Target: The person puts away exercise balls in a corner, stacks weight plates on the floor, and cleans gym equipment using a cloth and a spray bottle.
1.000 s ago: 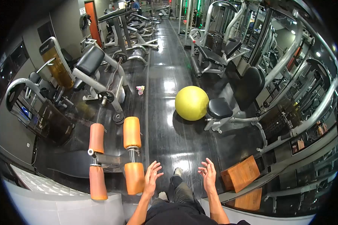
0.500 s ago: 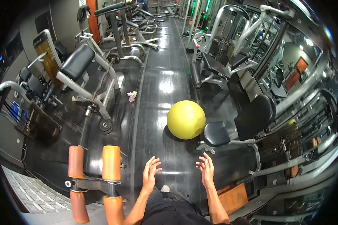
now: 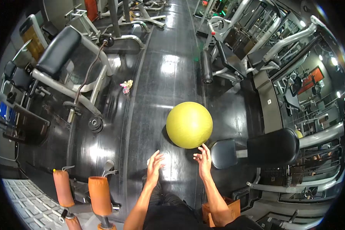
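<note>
A large yellow exercise ball (image 3: 189, 124) rests on the black rubber floor in front of me. My left hand (image 3: 155, 165) is held out below and left of the ball, fingers spread and holding nothing. On the other side my right hand (image 3: 204, 158) reaches forward with its fingers apart, fingertips right at the ball's lower edge in this view. Just right of that hand is the black seat pad (image 3: 224, 153) of a machine. Both palms face inward, with floor showing between them.
A machine with orange foam rollers (image 3: 100, 195) stands at lower left. Further up the left is a preacher bench (image 3: 59, 51) with a curl bar (image 3: 89, 78). A small colourful object (image 3: 126, 86) lies on the floor. Weight machines and a backrest (image 3: 273, 145) line the right.
My view has tilted down and moved closer to the ball, which looks larger. My hands have come nearer to it, the right one now overlapping its lower edge.
</note>
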`<state>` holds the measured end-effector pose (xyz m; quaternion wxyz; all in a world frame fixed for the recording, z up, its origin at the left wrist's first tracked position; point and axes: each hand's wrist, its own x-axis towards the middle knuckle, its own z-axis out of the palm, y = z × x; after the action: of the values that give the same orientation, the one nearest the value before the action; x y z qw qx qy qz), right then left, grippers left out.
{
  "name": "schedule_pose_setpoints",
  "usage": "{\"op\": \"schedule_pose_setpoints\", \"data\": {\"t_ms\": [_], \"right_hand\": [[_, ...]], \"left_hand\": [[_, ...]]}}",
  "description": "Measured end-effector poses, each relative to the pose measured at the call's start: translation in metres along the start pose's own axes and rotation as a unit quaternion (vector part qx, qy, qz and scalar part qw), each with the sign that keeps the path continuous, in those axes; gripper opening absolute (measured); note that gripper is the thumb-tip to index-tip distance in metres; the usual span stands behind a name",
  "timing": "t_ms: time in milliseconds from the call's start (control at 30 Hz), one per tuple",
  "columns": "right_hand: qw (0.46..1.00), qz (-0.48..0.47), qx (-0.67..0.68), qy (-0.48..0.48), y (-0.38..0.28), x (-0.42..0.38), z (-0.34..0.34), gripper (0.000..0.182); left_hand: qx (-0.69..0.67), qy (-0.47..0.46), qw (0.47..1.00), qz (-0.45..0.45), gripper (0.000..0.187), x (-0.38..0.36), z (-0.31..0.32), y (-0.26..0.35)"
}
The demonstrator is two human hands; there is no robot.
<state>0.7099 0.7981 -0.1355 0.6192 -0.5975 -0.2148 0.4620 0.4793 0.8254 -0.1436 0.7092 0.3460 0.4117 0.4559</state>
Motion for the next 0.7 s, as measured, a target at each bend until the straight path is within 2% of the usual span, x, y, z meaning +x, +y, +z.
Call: {"op": "schedule_pose_setpoints", "data": {"t_ms": [167, 300, 367, 433, 467, 533, 633, 700], "right_hand": [[0.996, 0.079, -0.043, 0.006, 0.049, 0.118, -0.003, 0.042], [0.979, 0.161, -0.122, 0.041, 0.101, 0.217, -0.031, 0.045], [0.915, 0.1, -0.391, -0.019, 0.185, 0.286, -0.094, 0.05], [0.785, 0.033, -0.618, -0.015, 0.178, 0.305, -0.089, 0.063], [0.784, 0.038, -0.619, -0.024, 0.184, 0.326, -0.092, 0.063], [0.776, 0.071, -0.626, -0.024, 0.198, 0.346, -0.106, 0.078], [0.752, 0.084, -0.652, -0.056, 0.232, 0.35, -0.1, 0.081], [0.729, 0.101, -0.668, -0.114, 0.19, 0.316, -0.056, 0.081]], "left_hand": [[0.007, -0.003, 0.999, -0.047, 0.054, 0.119, -0.011, -0.011], [0.083, -0.007, 0.992, -0.098, 0.051, 0.203, -0.02, -0.036], [0.103, -0.008, 0.985, -0.14, 0.05, 0.234, -0.019, -0.05], [0.157, -0.013, 0.971, -0.179, 0.048, 0.258, -0.021, -0.068], [0.172, 0.005, 0.964, -0.201, 0.046, 0.267, -0.025, -0.084], [0.186, 0.025, 0.954, -0.233, 0.045, 0.272, -0.03, -0.113], [0.207, 0.042, 0.938, -0.274, 0.044, 0.276, -0.031, -0.15], [0.205, 0.045, 0.931, -0.3, 0.045, 0.27, -0.027, -0.167]]}}
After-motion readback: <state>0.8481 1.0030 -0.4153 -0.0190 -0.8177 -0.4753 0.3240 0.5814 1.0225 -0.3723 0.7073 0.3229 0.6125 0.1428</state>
